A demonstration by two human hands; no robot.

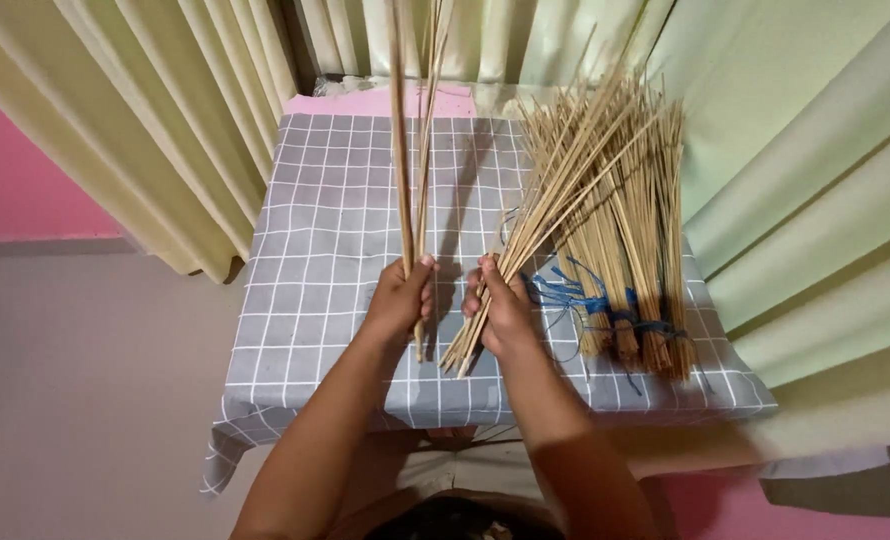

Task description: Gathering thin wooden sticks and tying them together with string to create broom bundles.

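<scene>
We see left hand (400, 297) fisted round a few thin pale bamboo sticks (402, 150), upright | right hand (502, 310) gripping a slanted fan of sticks (555, 190) | both above grey checked tablecloth (315, 250), beside blue-tied stick bundles (635, 260)

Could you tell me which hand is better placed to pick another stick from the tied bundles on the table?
The right hand, probably. It grips a fanned bunch of sticks right beside the blue-tied bundles, while the left hand holds a few upright sticks farther away.
</scene>
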